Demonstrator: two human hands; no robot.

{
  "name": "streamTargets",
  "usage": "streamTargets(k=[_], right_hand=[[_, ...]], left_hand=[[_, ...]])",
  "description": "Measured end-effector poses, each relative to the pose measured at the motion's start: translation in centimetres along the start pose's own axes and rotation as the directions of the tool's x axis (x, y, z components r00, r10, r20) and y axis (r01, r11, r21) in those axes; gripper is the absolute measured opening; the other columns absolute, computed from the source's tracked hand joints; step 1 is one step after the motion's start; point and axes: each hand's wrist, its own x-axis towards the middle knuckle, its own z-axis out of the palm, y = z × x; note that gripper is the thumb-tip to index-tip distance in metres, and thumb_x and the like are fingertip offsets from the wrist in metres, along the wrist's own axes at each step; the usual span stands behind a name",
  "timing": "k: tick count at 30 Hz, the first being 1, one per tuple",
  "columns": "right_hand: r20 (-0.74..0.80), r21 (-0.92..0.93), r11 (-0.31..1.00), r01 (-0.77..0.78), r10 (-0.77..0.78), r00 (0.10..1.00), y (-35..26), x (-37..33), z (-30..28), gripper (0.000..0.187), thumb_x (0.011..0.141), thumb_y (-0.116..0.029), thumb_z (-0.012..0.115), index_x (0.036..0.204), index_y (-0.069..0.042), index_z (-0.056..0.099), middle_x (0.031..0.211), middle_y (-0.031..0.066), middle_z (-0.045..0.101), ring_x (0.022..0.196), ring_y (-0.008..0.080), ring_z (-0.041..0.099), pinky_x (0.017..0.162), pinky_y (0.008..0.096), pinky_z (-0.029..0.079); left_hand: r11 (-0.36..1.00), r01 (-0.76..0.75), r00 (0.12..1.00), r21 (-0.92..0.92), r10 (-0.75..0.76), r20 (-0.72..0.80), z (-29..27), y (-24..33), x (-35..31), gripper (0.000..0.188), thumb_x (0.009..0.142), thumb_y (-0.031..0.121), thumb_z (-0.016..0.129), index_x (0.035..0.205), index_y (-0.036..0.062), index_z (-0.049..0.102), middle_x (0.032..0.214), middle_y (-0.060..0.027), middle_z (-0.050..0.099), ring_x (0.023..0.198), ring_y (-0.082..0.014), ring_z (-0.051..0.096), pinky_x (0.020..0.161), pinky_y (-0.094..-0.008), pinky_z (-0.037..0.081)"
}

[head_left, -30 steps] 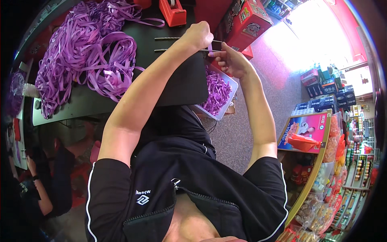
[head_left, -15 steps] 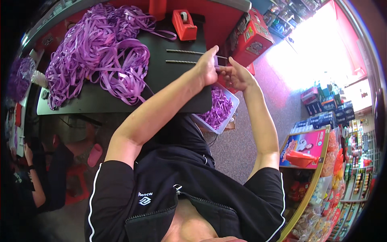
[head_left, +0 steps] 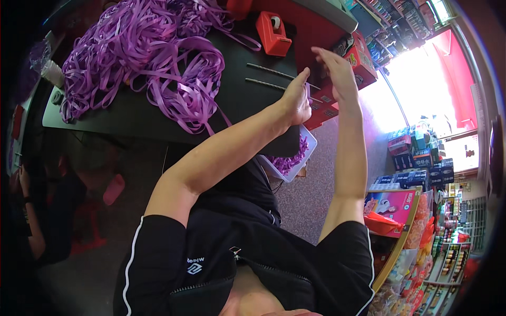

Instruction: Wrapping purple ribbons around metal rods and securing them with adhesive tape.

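Two thin twisted metal rods [head_left: 270, 83] stick out side by side over the dark table's right end. My left hand [head_left: 298, 102] is at these rods, thumb raised; its other fingers are mostly hidden, so their grip does not show. A sliver of purple shows beside its palm. My right hand [head_left: 339, 73] is raised just to the right, apart from the left, with fingers stretched out and nothing visible in it. A big tangled heap of purple ribbon [head_left: 142, 58] covers the table's left part, and one strand trails toward my left forearm.
Below my left hand, a pale plastic bin [head_left: 311, 150] holds purple ribbon pieces. A red tape dispenser [head_left: 274, 37] stands on the black table [head_left: 237, 55]. Red boxes [head_left: 363, 63] are beyond my right hand. Stocked shelves line the right; another person's arm [head_left: 32, 221] shows far left.
My right hand has lifted up and away from the left, its fingers straightening. The whole view has shifted, so the table and ribbon heap appear further right and higher.
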Motion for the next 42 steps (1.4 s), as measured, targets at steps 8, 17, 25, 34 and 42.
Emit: streamTargets(k=[8,17,25,34,42], right_hand=[[0.041,-0.261,0.923,-0.282,0.302,0.952,4.7,12.7,4.8,0.032,0.086,-0.039,0.061,0.086,-0.008,0.072,0.074,-0.0002,0.064,0.066,0.0075,0.047,0.064,0.0233,0.034],[0.022,0.026,0.895,-0.446,0.446,0.895,3.0,12.6,4.8,0.017,0.075,-0.033,0.073,0.070,-0.018,0.067,0.059,-0.0092,0.055,0.049,0.0017,0.038,0.047,0.0226,0.022],[0.046,-0.086,0.873,-0.481,0.486,0.873,1.8,8.2,4.7,0.022,0.076,-0.041,0.072,0.072,-0.020,0.065,0.062,-0.0116,0.050,0.052,0.0024,0.036,0.050,0.0230,0.023],[0.052,0.070,0.848,-0.526,0.523,0.851,5.0,6.7,4.9,0.023,0.079,-0.039,0.070,0.080,-0.016,0.069,0.064,-0.0097,0.048,0.053,0.0023,0.035,0.048,0.0215,0.021],[0.081,0.018,0.894,-0.448,0.445,0.892,6.5,7.1,5.3,0.029,0.085,-0.041,0.061,0.092,-0.015,0.069,0.075,-0.0076,0.053,0.058,0.0050,0.038,0.048,0.0228,0.027]], left_hand=[[0.992,-0.037,0.999,-0.118,0.040,0.018,0.3,0.0,0.1,0.071,0.092,0.054,0.039,0.146,0.0122,0.019,0.149,-0.0144,0.025,0.137,-0.0217,0.023,0.113,-0.0372,0.013],[0.984,0.027,0.993,-0.177,-0.005,0.122,0.2,-0.2,0.0,0.056,0.095,0.050,0.036,0.135,0.0092,0.038,0.129,-0.0103,0.051,0.119,-0.0227,0.048,0.105,-0.0403,0.031],[0.995,-0.095,0.995,0.000,0.095,-0.035,0.0,-0.2,0.5,0.062,0.094,0.051,0.037,0.145,0.0186,0.021,0.148,-0.0063,0.028,0.135,-0.0221,0.027,0.112,-0.0442,0.010],[0.992,-0.022,0.993,-0.125,0.036,0.110,1.1,0.1,-1.7,0.046,0.097,0.049,0.034,0.133,0.0205,0.037,0.131,-0.0017,0.046,0.120,-0.0215,0.044,0.103,-0.0451,0.032],[0.989,-0.019,0.994,-0.146,0.034,0.102,0.2,-0.1,-0.6,0.050,0.096,0.051,0.032,0.132,0.0159,0.039,0.125,-0.0058,0.051,0.116,-0.0243,0.049,0.101,-0.0429,0.035]])
